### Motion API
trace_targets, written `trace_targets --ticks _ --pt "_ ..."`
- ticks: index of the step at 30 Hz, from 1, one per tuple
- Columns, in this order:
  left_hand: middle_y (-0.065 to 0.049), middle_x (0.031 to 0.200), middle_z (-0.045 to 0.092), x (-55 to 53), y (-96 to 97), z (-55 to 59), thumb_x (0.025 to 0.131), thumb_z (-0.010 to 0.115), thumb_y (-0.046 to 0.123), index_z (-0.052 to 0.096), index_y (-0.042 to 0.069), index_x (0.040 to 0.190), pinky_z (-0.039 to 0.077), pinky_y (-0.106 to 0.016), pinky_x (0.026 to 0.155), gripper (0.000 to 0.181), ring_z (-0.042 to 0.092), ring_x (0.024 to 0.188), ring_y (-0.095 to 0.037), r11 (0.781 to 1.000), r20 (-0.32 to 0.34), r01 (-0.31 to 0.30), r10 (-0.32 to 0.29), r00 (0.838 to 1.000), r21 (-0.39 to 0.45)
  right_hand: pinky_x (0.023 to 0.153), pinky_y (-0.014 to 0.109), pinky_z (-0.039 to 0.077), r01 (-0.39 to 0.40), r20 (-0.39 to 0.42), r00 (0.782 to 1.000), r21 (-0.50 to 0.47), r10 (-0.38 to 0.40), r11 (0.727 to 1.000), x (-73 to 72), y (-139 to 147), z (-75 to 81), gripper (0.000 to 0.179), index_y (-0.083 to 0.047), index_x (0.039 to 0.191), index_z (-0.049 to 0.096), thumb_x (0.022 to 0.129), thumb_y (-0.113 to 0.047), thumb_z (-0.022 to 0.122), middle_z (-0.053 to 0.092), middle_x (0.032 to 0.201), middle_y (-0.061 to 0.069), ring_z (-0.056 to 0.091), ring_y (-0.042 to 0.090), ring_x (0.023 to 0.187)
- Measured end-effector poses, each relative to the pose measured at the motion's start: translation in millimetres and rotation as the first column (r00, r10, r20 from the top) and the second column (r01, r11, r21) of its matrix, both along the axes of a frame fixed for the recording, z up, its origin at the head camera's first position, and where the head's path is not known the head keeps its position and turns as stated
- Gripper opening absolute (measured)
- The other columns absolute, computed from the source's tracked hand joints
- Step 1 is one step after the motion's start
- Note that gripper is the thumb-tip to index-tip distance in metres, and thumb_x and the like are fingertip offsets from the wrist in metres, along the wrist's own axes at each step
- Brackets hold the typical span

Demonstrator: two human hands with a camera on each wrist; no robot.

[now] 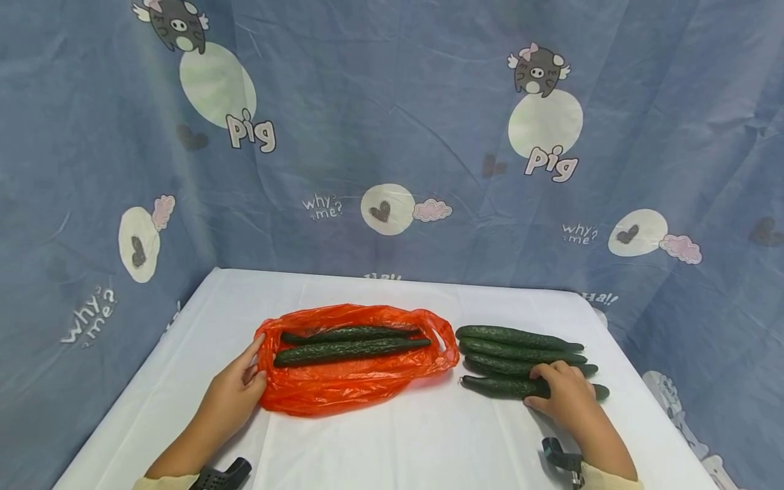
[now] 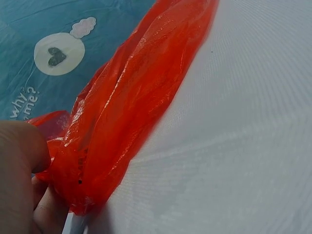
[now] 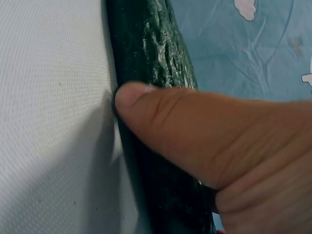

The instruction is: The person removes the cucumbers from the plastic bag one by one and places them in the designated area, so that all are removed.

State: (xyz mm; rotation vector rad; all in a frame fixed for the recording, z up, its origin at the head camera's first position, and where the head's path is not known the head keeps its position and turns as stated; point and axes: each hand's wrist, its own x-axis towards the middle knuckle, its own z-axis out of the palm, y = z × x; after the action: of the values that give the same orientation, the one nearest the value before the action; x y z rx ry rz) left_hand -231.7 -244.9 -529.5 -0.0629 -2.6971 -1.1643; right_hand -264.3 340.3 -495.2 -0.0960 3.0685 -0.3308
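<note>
The right hand (image 1: 563,395) grips the nearest cucumber (image 1: 499,386) of the right-hand group, its thumb laid across the near side and its fingers bent over the far side; the right wrist view shows the thumb pressed against the dark, bumpy skin. The left hand (image 1: 235,388) pinches the left edge of a red plastic bag (image 1: 343,398) between thumb and fingers. The gripped cucumber lies on the white tabletop (image 1: 367,449), to the right of the bag, and just beyond it three more cucumbers (image 1: 520,337) lie side by side, roughly parallel. The bag rests on its side with its mouth spread wide, and two cucumbers (image 1: 349,350) lie lengthwise in it, one behind the other. A loop handle (image 1: 450,344) forms the bag's right end, near the tips of the right-hand group. Small dark print shows on the bag in the left wrist view. Each wrist carries a black device (image 1: 223,474) above a pale yellow sleeve (image 1: 612,478). Behind the tabletop hangs a blue cloth (image 1: 398,136) printed with pigs, hearts, pale ovals and lettering.
</note>
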Motion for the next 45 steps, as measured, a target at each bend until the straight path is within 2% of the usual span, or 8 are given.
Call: trace_targets --ticks 5,10,17,21,34,38,42,45 --pt "-0.031 0.159 0.043 1.7 -0.4 -0.3 0.100 0.059 0.007 0.029 0.013 0.167 0.055 -0.049 0.100 0.073 0.061 0.132 -0.043 1.000 -0.004 -0.005 0.005 1.000 0.005 0.090 0.068 0.046 -0.023 -0.012 1.000 -0.021 0.023 1.000 -1.5 -1.3 1.7 0.052 -0.018 0.118 0.071 0.078 -0.047 0.090 0.064 0.123 0.012 0.055 0.042 0.117" --pt "-0.031 0.159 0.043 2.1 1.0 -0.9 0.100 0.060 0.006 0.030 0.012 0.166 0.055 -0.048 0.099 0.073 0.061 0.131 -0.043 1.000 -0.017 -0.005 0.005 1.000 0.010 0.089 0.066 0.046 -0.056 -0.044 0.998 -0.067 0.053 0.996 -1.1 -3.7 3.7 0.052 -0.019 0.117 0.071 0.081 -0.052 0.087 0.063 0.124 0.010 0.054 0.042 0.119" --pt "-0.031 0.158 0.044 4.3 1.6 -5.0 0.100 0.061 0.005 0.031 0.012 0.166 0.056 -0.048 0.098 0.073 0.061 0.131 -0.043 1.000 -0.017 -0.010 0.010 1.000 0.022 0.094 0.070 0.045 -0.119 -0.154 0.983 -0.133 0.098 0.984 0.1 -16.0 -1.0 0.052 -0.015 0.121 0.071 0.086 -0.052 0.082 0.064 0.126 0.010 0.055 0.041 0.121" --pt "-0.031 0.158 0.044 7.7 1.4 -7.6 0.100 0.061 0.006 0.031 0.011 0.166 0.056 -0.048 0.098 0.072 0.061 0.130 -0.043 1.000 -0.008 -0.009 0.009 1.000 0.016 0.100 0.066 0.048 -0.166 -0.204 0.970 -0.157 0.133 0.974 1.7 -29.3 -7.4 0.047 -0.016 0.120 0.071 0.087 -0.047 0.083 0.064 0.123 0.006 0.057 0.037 0.122" --pt "-0.031 0.157 0.045 10.9 3.0 -5.9 0.100 0.062 0.006 0.032 0.010 0.165 0.056 -0.049 0.099 0.072 0.062 0.131 -0.043 1.000 0.001 -0.009 0.009 1.000 0.012 0.100 0.051 0.055 -0.312 -0.315 0.917 -0.191 0.243 0.931 8.8 -67.7 -13.7 0.040 -0.016 0.116 0.071 0.085 -0.035 0.087 0.065 0.118 -0.004 0.061 0.023 0.118" --pt "-0.032 0.157 0.044 8.3 3.2 -2.9 0.100 0.061 0.005 0.032 0.010 0.165 0.056 -0.050 0.100 0.072 0.061 0.131 -0.043 1.000 -0.011 0.008 -0.008 1.000 0.017 0.101 0.048 0.056 -0.375 -0.359 0.888 -0.206 0.287 0.904 5.9 -84.2 -8.4 0.039 -0.013 0.116 0.072 0.085 -0.032 0.088 0.066 0.117 -0.005 0.062 0.019 0.116" --pt "-0.031 0.157 0.045 5.6 2.9 0.5 0.100 0.060 0.004 0.032 0.010 0.165 0.055 -0.051 0.100 0.071 0.061 0.131 -0.043 1.000 -0.032 0.007 -0.006 0.999 0.016 0.100 0.046 0.057 -0.440 -0.361 0.866 -0.218 0.346 0.871 0.3 -107.0 0.2 0.038 -0.017 0.120 0.071 0.088 -0.031 0.085 0.064 0.120 -0.006 0.061 0.016 0.118" --pt "-0.030 0.158 0.044 5.3 3.1 1.6 0.100 0.060 0.004 0.032 0.011 0.165 0.054 -0.050 0.100 0.071 0.060 0.132 -0.044 1.000 -0.042 0.009 -0.008 0.999 0.023 0.097 0.043 0.058 -0.492 -0.373 0.837 -0.195 0.400 0.848 -4.6 -124.4 5.6 0.038 -0.018 0.122 0.070 0.089 -0.029 0.085 0.063 0.120 -0.006 0.060 0.015 0.116"
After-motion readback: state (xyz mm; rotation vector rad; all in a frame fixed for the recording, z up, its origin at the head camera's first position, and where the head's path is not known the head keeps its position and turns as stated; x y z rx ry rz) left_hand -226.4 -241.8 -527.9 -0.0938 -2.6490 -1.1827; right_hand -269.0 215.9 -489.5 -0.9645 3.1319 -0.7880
